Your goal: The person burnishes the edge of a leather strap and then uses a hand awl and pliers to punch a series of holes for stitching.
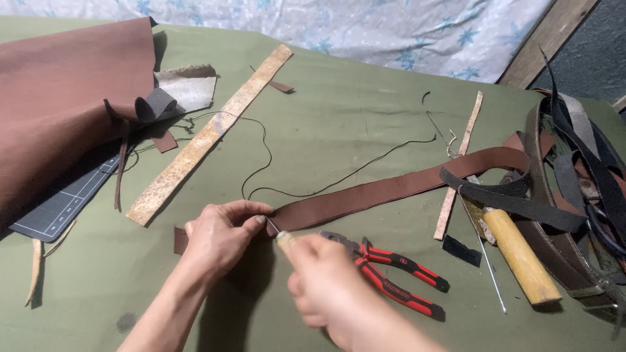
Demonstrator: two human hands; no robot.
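Observation:
My left hand [222, 234] pinches the near end of a long brown leather strap [391, 189] that runs right across the green table cover [339, 111]. My right hand [326, 283] is blurred and grips a small tool with a pale handle [285, 240], its thin metal tip at the strap end by my left fingers. A black thread [339, 177] leads from the strap end and curls over the cloth. Red and black pliers [391, 274] lie just right of my right hand.
A large brown leather sheet [59, 98] covers a dark cutting mat [65, 202] at left. A long pale strip [208, 133] lies diagonally; a thinner one [462, 163] at right. A wooden-handled tool [518, 255], a thin metal rod [492, 277] and tangled dark straps [580, 176] sit at right.

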